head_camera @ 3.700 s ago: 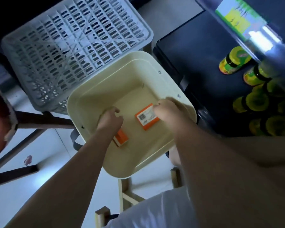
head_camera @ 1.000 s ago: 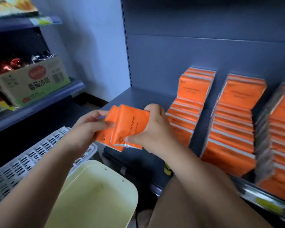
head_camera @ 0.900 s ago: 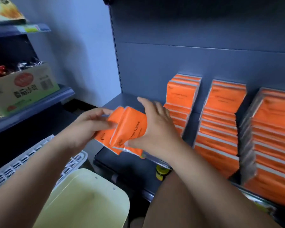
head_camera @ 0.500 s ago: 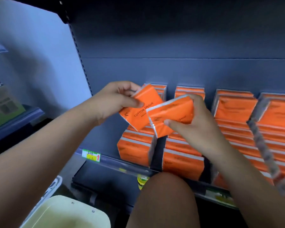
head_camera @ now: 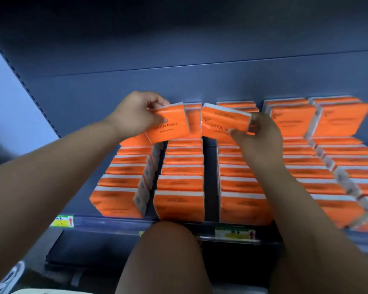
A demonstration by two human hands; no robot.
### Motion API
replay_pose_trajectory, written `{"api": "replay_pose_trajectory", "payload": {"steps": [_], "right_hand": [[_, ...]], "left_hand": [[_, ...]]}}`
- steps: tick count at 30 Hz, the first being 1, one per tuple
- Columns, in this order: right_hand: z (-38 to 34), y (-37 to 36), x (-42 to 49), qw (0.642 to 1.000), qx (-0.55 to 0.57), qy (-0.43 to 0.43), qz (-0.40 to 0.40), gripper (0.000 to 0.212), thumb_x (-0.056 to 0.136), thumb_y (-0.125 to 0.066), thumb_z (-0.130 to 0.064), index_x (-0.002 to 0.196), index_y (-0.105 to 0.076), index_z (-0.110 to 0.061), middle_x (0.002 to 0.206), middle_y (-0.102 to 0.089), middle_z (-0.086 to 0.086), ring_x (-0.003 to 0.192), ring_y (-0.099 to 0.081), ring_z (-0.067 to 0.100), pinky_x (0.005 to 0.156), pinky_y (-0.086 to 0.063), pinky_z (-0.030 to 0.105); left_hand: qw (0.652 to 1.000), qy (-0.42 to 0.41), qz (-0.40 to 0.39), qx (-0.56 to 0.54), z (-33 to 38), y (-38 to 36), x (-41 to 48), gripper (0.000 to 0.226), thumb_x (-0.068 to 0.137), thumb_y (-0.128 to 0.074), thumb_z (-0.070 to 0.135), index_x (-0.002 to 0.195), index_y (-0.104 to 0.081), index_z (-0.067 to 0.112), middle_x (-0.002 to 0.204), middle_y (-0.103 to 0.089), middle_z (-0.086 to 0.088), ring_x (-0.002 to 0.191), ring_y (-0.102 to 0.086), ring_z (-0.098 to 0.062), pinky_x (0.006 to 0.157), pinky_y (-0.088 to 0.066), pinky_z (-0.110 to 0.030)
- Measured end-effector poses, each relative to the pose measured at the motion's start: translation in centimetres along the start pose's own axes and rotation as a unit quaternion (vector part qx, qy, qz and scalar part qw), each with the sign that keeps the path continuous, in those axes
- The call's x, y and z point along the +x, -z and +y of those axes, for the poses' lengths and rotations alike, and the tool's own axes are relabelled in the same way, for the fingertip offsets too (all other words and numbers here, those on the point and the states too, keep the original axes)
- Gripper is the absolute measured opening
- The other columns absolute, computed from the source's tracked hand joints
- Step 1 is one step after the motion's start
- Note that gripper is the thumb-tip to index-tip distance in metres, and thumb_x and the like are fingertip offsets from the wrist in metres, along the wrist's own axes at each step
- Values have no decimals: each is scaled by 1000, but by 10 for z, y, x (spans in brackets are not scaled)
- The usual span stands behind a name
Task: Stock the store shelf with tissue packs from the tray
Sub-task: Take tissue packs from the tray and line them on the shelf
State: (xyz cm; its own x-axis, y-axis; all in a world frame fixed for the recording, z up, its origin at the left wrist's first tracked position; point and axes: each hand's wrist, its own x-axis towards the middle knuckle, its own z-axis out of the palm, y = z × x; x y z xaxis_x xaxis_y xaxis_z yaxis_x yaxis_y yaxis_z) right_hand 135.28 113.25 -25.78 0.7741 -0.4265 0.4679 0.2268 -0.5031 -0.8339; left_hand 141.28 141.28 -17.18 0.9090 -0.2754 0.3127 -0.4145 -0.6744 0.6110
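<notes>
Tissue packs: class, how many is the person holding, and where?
2. The left pack is in the left hand; the right pack is in the right hand. A further one behind them could be hidden.

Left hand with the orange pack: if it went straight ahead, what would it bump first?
Probably the left hand would push its tissue pack into the upright packs at the row's back; depth is unclear.
</notes>
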Motion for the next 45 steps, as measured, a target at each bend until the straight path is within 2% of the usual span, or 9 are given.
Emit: {"api": "replay_pose_trajectory", "payload": {"steps": [2, 6, 14, 18, 22, 24, 31, 36, 45], "right_hand": [[2, 5, 3, 1000, 8, -15, 9, 33, 76, -81, -29, 89, -60, -6, 84, -66, -2, 78, -63, 13, 68, -48, 27], [4, 10, 8, 998, 20, -50, 29, 35, 77, -78, -31, 100, -66, -7, 92, -72, -2, 85, -69, 14, 72, -53, 27], [5, 15, 11, 995, 35, -84, 29, 30, 80, -79, -27, 104, -67, -14, 99, -73, -4, 91, -70, 14, 80, -58, 33], [4, 15, 12, 994, 51, -97, 23, 24, 83, -78, -21, 104, -67, -19, 101, -73, -7, 92, -70, 10, 77, -56, 27], [5, 12, 12, 994, 51, -90, 21, 31, 80, -78, -18, 106, -66, -6, 96, -74, -1, 86, -71, 11, 76, -59, 29], [6, 10, 13, 995, 48, -89, 14, 32, 79, -78, -19, 106, -67, -5, 96, -74, 0, 84, -71, 11, 74, -59, 29], [7, 11, 13, 994, 44, -102, -9, 33, 85, -78, -20, 112, -66, -7, 101, -72, -6, 84, -67, 3, 59, -49, 14], [6, 13, 11, 993, 46, -112, -13, 34, 87, -78, -20, 117, -64, -8, 103, -71, -7, 81, -62, -3, 49, -41, 7], [5, 13, 10, 989, 64, -129, -25, 35, 87, -78, -18, 117, -63, -6, 104, -72, 0, 86, -68, 7, 61, -50, 19]], "left_hand": [[999, -21, 1, 32, -1, -14, 8, 38, 81, -83, 3, 111, -74, 24, 105, -73, 7, 99, -68, -10, 91, -52, -23], [998, -40, -8, 52, -9, -35, 19, 38, 79, -83, 7, 112, -75, 25, 111, -75, 7, 106, -70, -14, 100, -54, -38], [992, -74, -10, 105, -14, -58, 26, 39, 81, -80, 3, 117, -76, 17, 126, -71, 5, 118, -64, -13, 107, -47, -31], [982, -106, 1, 158, -19, -59, 33, 41, 79, -83, 4, 118, -76, 16, 118, -64, -3, 114, -62, -23, 103, -43, -27], [975, -130, 12, 180, -22, -63, 38, 38, 82, -81, 5, 118, -75, 15, 120, -62, -9, 114, -62, -29, 104, -43, -30], [973, -133, 22, 185, -22, -66, 36, 37, 83, -80, 5, 119, -75, 13, 120, -63, -10, 114, -63, -29, 103, -42, -29], [958, -180, 55, 217, -26, -73, 30, 34, 85, -76, 2, 119, -74, 7, 115, -66, -15, 109, -64, -39, 102, -50, -49], [955, -184, 67, 223, -28, -77, 24, 35, 88, -73, 3, 123, -71, 8, 119, -66, -13, 112, -62, -39, 104, -48, -51], [945, -183, 67, 262, -24, -74, 17, 40, 90, -69, 3, 130, -68, 9, 123, -66, -14, 113, -59, -43, 101, -49, -51]]}}
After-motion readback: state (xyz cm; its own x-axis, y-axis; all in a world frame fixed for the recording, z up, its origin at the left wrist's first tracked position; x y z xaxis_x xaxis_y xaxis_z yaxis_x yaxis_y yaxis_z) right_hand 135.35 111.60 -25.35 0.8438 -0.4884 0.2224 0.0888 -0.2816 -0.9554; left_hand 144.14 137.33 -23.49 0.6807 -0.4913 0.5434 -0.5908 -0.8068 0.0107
